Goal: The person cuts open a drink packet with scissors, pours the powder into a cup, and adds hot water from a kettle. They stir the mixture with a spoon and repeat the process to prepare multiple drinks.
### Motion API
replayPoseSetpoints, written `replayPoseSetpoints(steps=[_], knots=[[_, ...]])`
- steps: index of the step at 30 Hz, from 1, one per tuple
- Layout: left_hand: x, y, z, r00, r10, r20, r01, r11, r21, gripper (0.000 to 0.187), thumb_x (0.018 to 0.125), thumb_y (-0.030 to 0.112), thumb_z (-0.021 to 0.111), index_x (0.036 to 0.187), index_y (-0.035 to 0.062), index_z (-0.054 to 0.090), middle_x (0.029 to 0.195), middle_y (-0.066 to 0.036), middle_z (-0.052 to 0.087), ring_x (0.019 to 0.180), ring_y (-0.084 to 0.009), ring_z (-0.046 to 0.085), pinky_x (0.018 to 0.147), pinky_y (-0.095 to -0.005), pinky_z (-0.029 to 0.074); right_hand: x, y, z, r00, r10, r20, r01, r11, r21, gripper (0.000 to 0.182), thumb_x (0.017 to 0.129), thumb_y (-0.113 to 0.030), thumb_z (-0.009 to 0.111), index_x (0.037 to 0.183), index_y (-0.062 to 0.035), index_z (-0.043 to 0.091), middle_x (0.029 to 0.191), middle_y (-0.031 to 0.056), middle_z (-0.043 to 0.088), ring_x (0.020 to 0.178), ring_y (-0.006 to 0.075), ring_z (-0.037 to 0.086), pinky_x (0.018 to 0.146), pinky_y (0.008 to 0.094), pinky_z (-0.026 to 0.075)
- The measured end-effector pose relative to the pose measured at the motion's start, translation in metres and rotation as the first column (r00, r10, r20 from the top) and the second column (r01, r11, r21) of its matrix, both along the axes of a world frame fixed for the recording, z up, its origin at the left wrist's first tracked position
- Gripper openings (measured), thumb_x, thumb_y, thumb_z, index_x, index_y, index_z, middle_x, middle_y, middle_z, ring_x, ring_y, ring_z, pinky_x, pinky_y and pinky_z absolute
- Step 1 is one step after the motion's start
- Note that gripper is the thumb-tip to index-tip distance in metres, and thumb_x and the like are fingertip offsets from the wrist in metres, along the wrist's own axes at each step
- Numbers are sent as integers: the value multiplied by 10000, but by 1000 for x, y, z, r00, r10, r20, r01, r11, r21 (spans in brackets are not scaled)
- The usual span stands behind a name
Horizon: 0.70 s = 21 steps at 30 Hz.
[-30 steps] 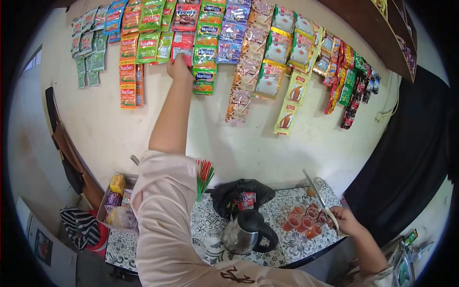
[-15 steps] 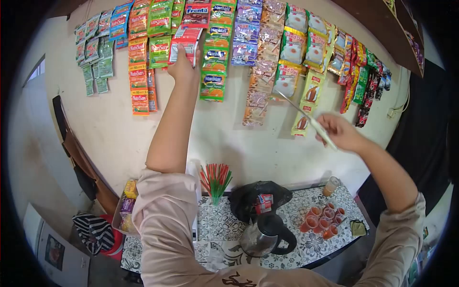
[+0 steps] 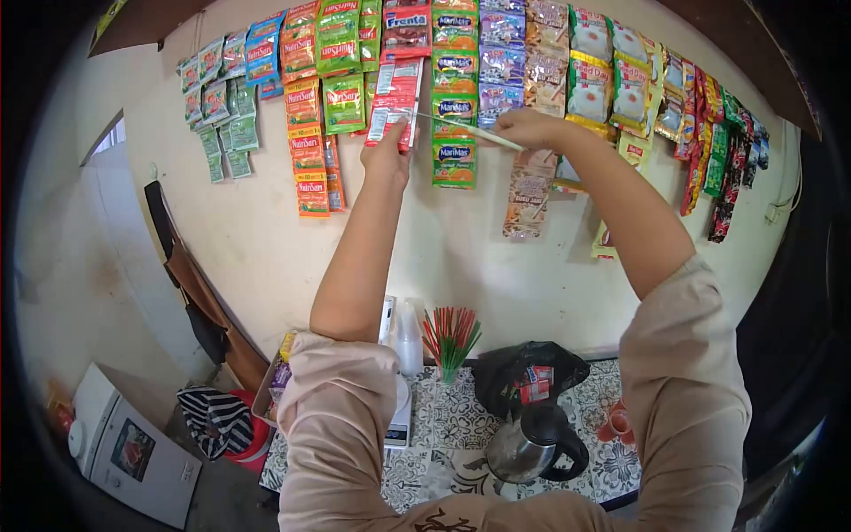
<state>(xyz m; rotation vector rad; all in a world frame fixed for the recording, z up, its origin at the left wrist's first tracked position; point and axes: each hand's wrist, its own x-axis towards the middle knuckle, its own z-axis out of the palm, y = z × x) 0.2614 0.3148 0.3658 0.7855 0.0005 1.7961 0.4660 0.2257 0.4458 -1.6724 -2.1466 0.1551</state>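
Observation:
My left hand (image 3: 386,160) is closed on the lower part of a red drink sachet (image 3: 395,84), its printed back turned toward me. That sachet hangs below a red Frenta sachet (image 3: 407,34). My right hand (image 3: 532,129) grips a knife (image 3: 498,138) by its pale handle, the thin blade pointing left. The blade's tip reaches the right side of the red sachet; whether it touches cannot be made out. Behind the blade hangs a strip of MariMas sachets (image 3: 455,111). Left of my left hand hang green NutriSari sachets (image 3: 344,103).
More sachet strips line the wall, including brown ones (image 3: 529,199) below my right forearm. On the patterned table (image 3: 452,412) stand a kettle (image 3: 519,452), straws (image 3: 451,337), a black plastic bag (image 3: 501,377) and red-filled cups (image 3: 616,426). A shelf (image 3: 745,62) juts out at upper right.
My right hand has swung left and up with the knife, bringing the blade to the red sachet. My left hand still holds the sachet. The view has shifted, so the wall appears further right.

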Motion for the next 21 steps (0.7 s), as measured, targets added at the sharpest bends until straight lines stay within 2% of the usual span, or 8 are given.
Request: replayPoseSetpoints(steps=[1,4,5,9,12,16,20,21], knots=[[1,2,-2,1000,-10,16,10,1000,7,348,758,-88,610,1076,-15,491,1010,-122,587,847,-239,614,716,-382,564,-7,3,4,1000,10,25,-10,1000,0,529,685,-576,657,774,-61,577,689,16,499,599,130,538,534,304,550],[5,9,-6,998,-39,43,37,999,30,328,760,-87,611,1061,-29,494,994,-132,590,831,-237,618,712,-368,566,-17,21,14,998,55,32,-54,998,-33,510,684,-581,659,748,-83,571,667,-2,489,591,117,528,514,287,534],[7,11,-7,998,-45,44,44,999,26,325,760,-86,612,1059,-31,495,992,-132,591,829,-237,619,709,-365,566,-19,26,16,994,93,-59,-99,990,-101,481,678,-568,675,724,-105,555,633,-19,470,579,105,511,501,276,520],[9,15,-9,998,-66,25,65,997,38,357,762,-79,615,1087,-5,486,1018,-129,590,878,-247,612,742,-349,555,-26,33,29,993,74,-91,-87,985,-146,454,677,-536,696,771,-109,575,604,-28,460,582,93,493,552,286,503],[6,12,-9,998,-62,16,61,997,48,331,757,-76,623,1059,-20,501,989,-133,599,842,-240,620,716,-335,559,-24,37,38,994,110,-5,-110,986,-127,419,689,-502,705,791,-112,588,619,-35,478,603,84,495,565,282,490],[4,12,-8,996,-86,19,85,995,56,287,756,-72,626,1022,-34,527,959,-136,608,798,-236,629,681,-323,562,-20,43,37,981,193,31,-192,981,-40,212,806,-311,654,783,-105,611,599,-64,481,565,51,472,534,227,433],[2,12,-9,987,-96,-129,109,989,99,326,752,-63,641,1044,-22,503,974,-138,605,829,-241,626,702,-318,562,-17,57,41,954,294,-50,-298,947,-121,190,819,-258,641,762,-83,595,599,-59,483,548,49,452,516,219,388],[6,10,-9,992,-100,-78,109,988,108,315,753,-61,641,1037,-25,508,967,-137,610,824,-240,628,699,-315,561,-19,58,41,947,317,-48,-321,940,-118,191,820,-254,640,760,-79,592,597,-57,482,544,49,445,513,217,377]])
